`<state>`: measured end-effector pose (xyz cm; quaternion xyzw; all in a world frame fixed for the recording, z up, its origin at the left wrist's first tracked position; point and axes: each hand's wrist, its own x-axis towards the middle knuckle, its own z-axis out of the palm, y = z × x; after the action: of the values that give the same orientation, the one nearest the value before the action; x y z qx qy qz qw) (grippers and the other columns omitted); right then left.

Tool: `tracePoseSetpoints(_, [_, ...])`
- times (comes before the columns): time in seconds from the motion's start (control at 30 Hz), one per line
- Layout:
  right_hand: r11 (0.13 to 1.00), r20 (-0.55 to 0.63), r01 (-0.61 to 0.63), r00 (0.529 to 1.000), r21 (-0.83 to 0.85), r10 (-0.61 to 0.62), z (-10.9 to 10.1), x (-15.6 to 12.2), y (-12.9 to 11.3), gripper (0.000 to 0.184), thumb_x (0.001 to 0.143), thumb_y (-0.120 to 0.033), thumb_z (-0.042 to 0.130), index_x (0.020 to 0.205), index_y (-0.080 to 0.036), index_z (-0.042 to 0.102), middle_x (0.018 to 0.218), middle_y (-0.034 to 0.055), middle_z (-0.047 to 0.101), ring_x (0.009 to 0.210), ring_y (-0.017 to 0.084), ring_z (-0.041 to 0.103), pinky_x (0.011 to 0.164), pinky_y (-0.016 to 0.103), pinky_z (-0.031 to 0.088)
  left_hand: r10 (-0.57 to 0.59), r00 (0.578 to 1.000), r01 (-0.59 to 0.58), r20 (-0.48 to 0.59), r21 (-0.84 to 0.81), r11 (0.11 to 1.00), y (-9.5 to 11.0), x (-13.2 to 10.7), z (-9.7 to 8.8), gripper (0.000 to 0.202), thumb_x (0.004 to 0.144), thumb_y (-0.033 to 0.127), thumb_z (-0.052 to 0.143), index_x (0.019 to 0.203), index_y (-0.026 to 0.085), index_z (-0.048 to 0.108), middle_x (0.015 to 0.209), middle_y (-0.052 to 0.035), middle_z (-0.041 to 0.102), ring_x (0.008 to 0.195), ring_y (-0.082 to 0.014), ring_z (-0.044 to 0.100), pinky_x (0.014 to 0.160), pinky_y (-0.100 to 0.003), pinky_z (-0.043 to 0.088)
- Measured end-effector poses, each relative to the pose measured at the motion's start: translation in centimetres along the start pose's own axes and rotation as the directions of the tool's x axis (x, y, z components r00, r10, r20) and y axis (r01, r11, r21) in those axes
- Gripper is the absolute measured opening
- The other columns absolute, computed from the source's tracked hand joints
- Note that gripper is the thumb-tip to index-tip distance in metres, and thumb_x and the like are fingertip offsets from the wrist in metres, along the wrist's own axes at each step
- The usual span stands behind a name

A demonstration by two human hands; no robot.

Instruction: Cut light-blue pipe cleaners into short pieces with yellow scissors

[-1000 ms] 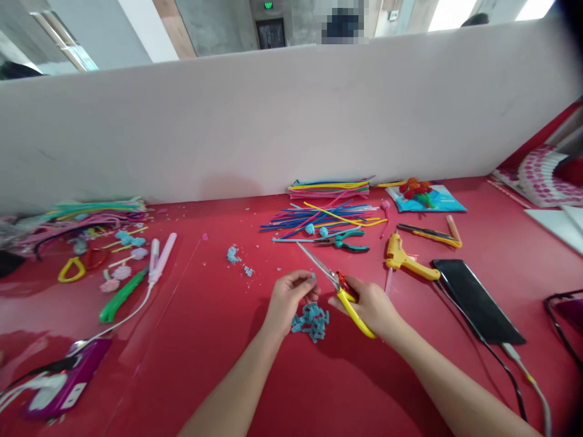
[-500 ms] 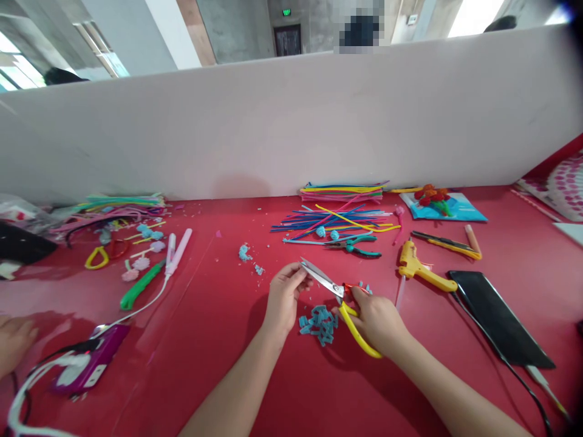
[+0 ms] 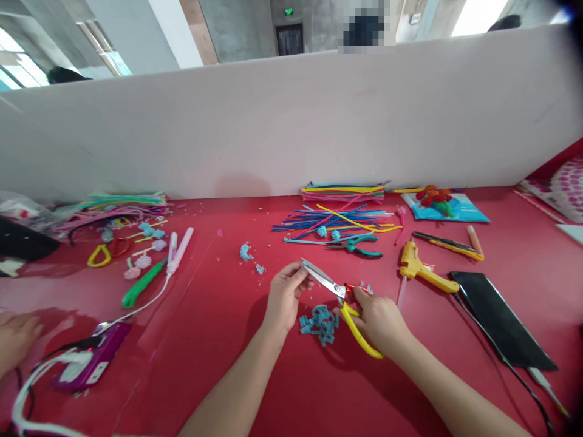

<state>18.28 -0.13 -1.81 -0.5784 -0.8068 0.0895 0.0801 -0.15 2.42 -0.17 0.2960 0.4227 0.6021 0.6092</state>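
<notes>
My right hand (image 3: pixel 380 318) grips yellow-handled scissors (image 3: pixel 339 297), whose blades point up and left toward my left hand. My left hand (image 3: pixel 285 294) is closed in a pinch right at the blade tips, holding something too small to make out. Between the two hands, on the red table (image 3: pixel 228 364), lies a small heap of cut light-blue fuzzy pieces (image 3: pixel 320 320).
Coloured pipe cleaners (image 3: pixel 339 215) lie behind, with teal pliers (image 3: pixel 357 244), a yellow glue gun (image 3: pixel 421 270), a black tablet (image 3: pixel 498 318) and a cutter (image 3: pixel 449 244) to the right. Left: green cutter (image 3: pixel 139 288), purple power strip (image 3: pixel 88 361), another person's hand (image 3: pixel 16 337). A white partition (image 3: pixel 291 121) closes the back.
Since a second ago the view shifted right and down. The scissors' tips came closer to my left hand's pinch. Another person's hand appeared at the left edge.
</notes>
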Motion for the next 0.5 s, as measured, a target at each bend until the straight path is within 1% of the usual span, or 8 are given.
tracePoseSetpoints(0.23, [1.000,-0.006,0.012,1.000,0.002,-0.012,0.14,-0.08,0.20,0.034,0.080,-0.051,0.035,0.074,-0.020,0.045,0.052,0.0025,0.058,0.046,0.016,0.055,0.044,0.025,0.019,-0.014,1.000,0.014,0.019,-0.002,1.000,0.13,0.08,-0.18,0.010,0.065,0.021,0.064,0.070,0.014,0.061,0.060,0.0002,0.059,0.052,-0.0081,0.052,0.051,-0.019,0.040])
tracePoseSetpoints(0.5, [1.000,0.011,0.006,1.000,0.022,-0.006,-0.24,-0.04,0.05,0.034,0.080,-0.051,0.035,0.069,-0.020,0.043,0.053,0.0023,0.058,0.048,0.016,0.055,0.045,0.024,0.020,-0.007,0.999,0.008,0.044,-0.028,1.000,0.26,0.00,-0.11,0.007,0.067,0.020,0.063,0.070,0.013,0.061,0.060,0.0004,0.059,0.053,-0.0068,0.052,0.052,-0.018,0.041])
